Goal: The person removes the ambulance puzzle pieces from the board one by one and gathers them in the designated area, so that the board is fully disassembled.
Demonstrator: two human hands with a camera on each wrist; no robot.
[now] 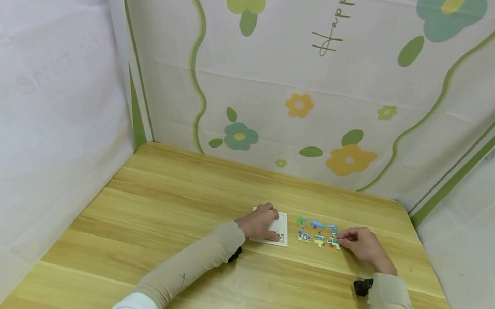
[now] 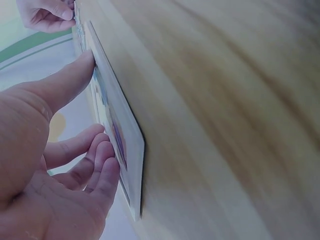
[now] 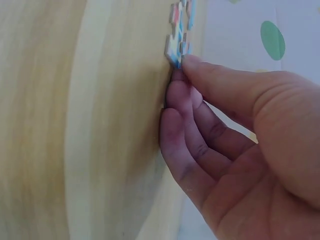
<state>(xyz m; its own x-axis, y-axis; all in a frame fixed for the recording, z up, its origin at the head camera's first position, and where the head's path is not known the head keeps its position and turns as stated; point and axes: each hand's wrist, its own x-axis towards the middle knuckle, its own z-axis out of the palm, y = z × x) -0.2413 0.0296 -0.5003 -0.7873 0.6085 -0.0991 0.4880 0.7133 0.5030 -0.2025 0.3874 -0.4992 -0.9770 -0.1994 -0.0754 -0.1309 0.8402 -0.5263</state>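
Multicoloured jigsaw pieces (image 1: 319,240) lie at 3 o'clock of white puzzle tray (image 1: 280,223), likely light, stiff, best edge-held; right grip (image 1: 364,247) pinches the 4 o'clock piece (image 1: 333,242), left grip (image 1: 259,221) rests loosely on tray.

A wood-grain table (image 1: 104,240) meets a white fabric backdrop (image 1: 264,63) printed with green, teal and orange flowers (image 1: 341,159), wavy green lines (image 1: 447,84) and the sideways word "Happy" (image 1: 335,25); a pale, creased left wall (image 1: 36,121) and right wall (image 1: 488,217) flank it; the light is soft.
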